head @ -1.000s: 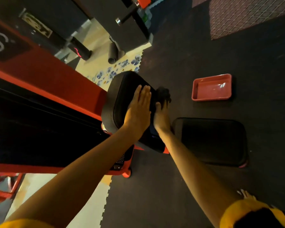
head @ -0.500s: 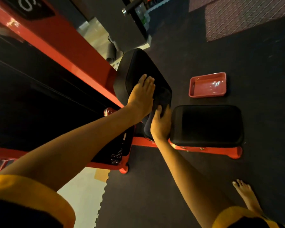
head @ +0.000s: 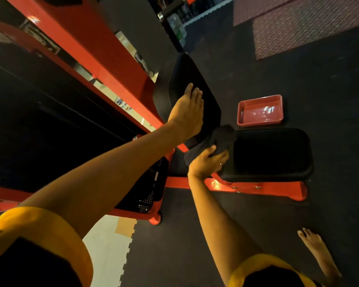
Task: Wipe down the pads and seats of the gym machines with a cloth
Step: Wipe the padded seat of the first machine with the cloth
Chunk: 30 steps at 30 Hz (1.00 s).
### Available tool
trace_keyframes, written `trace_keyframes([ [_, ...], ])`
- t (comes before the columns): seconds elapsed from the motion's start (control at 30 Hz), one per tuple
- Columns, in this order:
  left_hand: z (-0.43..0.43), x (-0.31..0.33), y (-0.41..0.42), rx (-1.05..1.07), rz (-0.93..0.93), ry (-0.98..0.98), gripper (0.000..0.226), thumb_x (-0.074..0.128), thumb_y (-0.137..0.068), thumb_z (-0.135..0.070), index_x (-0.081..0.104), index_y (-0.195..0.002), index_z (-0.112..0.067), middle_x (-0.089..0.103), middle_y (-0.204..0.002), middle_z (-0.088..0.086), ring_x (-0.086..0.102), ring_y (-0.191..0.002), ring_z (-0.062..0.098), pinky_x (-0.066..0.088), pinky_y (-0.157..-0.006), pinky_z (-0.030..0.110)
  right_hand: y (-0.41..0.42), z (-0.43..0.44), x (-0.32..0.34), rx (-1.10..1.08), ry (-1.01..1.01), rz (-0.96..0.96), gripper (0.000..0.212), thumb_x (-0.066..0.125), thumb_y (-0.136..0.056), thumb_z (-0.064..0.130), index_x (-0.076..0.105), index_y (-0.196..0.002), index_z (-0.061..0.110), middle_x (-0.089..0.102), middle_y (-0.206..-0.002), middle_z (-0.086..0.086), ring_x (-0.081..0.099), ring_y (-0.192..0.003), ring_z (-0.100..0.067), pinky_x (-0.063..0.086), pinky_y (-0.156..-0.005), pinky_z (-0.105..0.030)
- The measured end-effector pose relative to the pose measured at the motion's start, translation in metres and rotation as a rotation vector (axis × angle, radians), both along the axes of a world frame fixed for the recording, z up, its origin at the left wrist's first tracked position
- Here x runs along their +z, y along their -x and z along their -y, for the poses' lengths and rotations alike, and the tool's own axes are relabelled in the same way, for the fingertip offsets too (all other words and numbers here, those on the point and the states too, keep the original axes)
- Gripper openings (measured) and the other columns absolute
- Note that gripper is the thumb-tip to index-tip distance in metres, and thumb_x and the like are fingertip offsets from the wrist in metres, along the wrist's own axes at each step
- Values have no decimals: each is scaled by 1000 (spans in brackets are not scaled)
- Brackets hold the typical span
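A black back pad [head: 203, 96] leans on the red machine frame [head: 104, 65]. My left hand [head: 188, 111] lies flat on it, fingers together and stretched out. Below it sits the black seat pad [head: 272, 154] on a red base [head: 257, 188]. My right hand [head: 207, 162] grips a dark cloth [head: 223, 135] bunched at the seat's left end, where the back pad meets the seat. The cloth's far part sticks up past my fingers.
A red plastic tray [head: 260, 110] lies on the dark floor mat beyond the seat. My bare right foot [head: 317, 251] stands on the mat at the lower right. A patterned red mat [head: 305, 23] lies at the top right. Pale floor tiles [head: 106, 245] show at the lower left.
My right hand has slid with the cloth down the back pad to the seat's near end. My left hand stayed flat on the back pad. The view has shifted.
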State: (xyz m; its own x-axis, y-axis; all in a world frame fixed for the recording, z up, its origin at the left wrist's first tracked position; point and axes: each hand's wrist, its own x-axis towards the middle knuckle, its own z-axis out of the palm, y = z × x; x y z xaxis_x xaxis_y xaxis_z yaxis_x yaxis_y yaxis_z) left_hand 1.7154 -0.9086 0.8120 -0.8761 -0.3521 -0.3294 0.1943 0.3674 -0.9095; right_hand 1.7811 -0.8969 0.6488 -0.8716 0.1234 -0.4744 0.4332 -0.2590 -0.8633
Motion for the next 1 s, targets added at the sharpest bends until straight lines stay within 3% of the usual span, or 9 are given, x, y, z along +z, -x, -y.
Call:
trace_keyframes([
  [0.1,0,-1,0,-5,-3,3,66,11,-106,-41,11,-159,-2,7,-167,22,6,-155,37,1,-124,56,5,-9,-19,-23,164,126,44,50,-104,22,52,-137,-7,59,-133,-29,60,-119,-41,41,-86,-9],
  [0.23,-2,-3,1,1,-20,-6,66,12,-106,-41,11,-159,-3,7,-167,22,5,-155,38,2,-124,55,24,-8,-18,76,200,66,43,54,-103,23,52,-144,9,60,-139,-14,60,-123,-27,43,-94,-21],
  [0.37,-3,-6,3,33,-24,11,68,15,-105,-46,9,-160,-5,4,-167,20,2,-155,37,0,-125,55,28,-12,-5,284,137,-215,38,54,-102,31,59,-134,12,64,-120,2,61,-100,1,41,-83,-5],
  [0.47,-4,-7,4,49,-10,13,67,13,-106,-43,6,-160,-4,1,-167,21,-1,-155,38,-2,-124,56,31,-20,-27,295,118,-70,53,51,-100,41,56,-140,7,64,-135,-12,61,-122,-25,46,-97,-26],
  [0.63,-4,-9,10,80,-15,13,65,13,-107,-41,6,-160,-5,0,-167,21,-2,-155,39,-4,-122,58,93,-21,-50,574,175,85,43,44,-108,15,45,-148,-1,56,-141,-23,54,-130,-35,40,-95,-28],
  [0.77,-4,-15,14,106,-39,16,67,14,-106,-45,8,-161,-7,1,-167,20,-3,-154,40,-7,-121,62,130,-7,-29,690,231,2,50,46,-109,29,40,-154,9,47,-152,-18,46,-139,-31,43,-98,-26],
  [0.83,-5,-18,17,137,-57,14,69,15,-105,-47,8,-161,-7,1,-168,19,-4,-154,40,-9,-120,63,123,-12,-16,690,226,-172,50,52,-106,36,42,-151,18,51,-147,0,49,-134,-9,38,-105,-18],
  [0.9,-6,-21,18,162,-65,-1,72,15,-104,-51,6,-160,-7,0,-168,20,-5,-154,41,-10,-120,64,97,-24,-17,725,240,-247,51,57,-102,45,43,-147,25,53,-134,15,49,-118,16,36,-97,-5],
  [1.0,-6,-27,24,172,-64,-18,73,16,-104,-51,3,-160,-5,-3,-167,20,-7,-154,42,-8,-120,64,73,-29,-48,684,190,-173,85,49,-89,76,43,-151,19,55,-145,4,50,-129,2,37,-107,-14],
])
